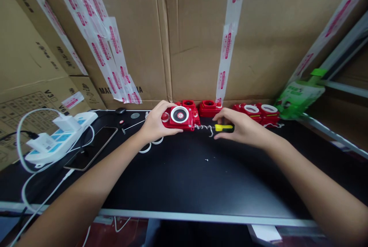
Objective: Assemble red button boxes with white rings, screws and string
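Note:
My left hand (155,123) is closed around the left end of a red toy telephone (180,117) with a white round dial, resting on the black table (184,178). A coiled white cord (202,127) runs from its right side. My right hand (238,127) lies over a small screwdriver with a yellow and black handle (224,127), fingers curled onto it.
Several more red toy units (258,112) line the cardboard back wall (195,36). A white power strip with chargers (61,135) and a dark phone (92,148) lie at the left. A green pouch (300,97) leans at the right. White rings (149,146) lie beside my left wrist.

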Action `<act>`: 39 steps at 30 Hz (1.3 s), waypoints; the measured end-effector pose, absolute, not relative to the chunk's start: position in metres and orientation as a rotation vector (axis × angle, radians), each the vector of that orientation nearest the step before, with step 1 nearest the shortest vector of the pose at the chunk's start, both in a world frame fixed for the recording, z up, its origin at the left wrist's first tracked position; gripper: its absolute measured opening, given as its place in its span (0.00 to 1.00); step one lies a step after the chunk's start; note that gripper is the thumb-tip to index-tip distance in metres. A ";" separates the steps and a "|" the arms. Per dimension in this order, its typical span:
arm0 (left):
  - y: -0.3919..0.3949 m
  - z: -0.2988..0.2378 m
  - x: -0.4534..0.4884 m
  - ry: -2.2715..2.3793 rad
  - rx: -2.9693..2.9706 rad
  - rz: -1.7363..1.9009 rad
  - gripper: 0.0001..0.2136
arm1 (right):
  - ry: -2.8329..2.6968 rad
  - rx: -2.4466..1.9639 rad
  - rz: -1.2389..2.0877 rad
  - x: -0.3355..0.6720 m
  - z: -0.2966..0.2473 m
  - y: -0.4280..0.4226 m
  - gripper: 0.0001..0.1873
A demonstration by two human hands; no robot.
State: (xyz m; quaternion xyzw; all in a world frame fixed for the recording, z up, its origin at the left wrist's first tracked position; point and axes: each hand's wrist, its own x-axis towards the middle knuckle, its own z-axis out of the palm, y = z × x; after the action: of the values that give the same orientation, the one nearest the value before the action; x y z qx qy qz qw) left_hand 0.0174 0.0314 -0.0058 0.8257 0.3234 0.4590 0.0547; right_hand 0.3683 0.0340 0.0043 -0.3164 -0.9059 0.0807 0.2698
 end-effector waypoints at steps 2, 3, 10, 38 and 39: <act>0.031 -0.006 0.018 0.982 2.493 1.396 0.33 | -2.413 -0.831 0.226 0.369 0.005 0.034 0.16; 0.031 -0.006 0.018 0.979 2.489 1.399 0.33 | -2.407 -0.822 0.238 0.370 0.007 0.034 0.14; 0.033 -0.005 0.017 0.984 2.475 1.442 0.32 | -2.446 -0.848 0.257 0.372 0.012 0.031 0.12; 0.032 -0.008 0.020 0.992 2.435 1.438 0.33 | -2.376 -0.837 0.235 0.374 0.013 0.030 0.10; 0.032 -0.008 0.019 0.993 2.433 1.440 0.33 | -2.373 -0.832 0.237 0.374 0.013 0.029 0.11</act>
State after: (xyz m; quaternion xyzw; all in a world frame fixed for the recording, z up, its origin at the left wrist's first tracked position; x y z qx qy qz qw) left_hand 0.0194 0.0324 -0.0080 0.8098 0.3306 0.4792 0.0727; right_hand 0.3745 0.0292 0.0131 -0.3140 -0.8954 0.0893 0.3028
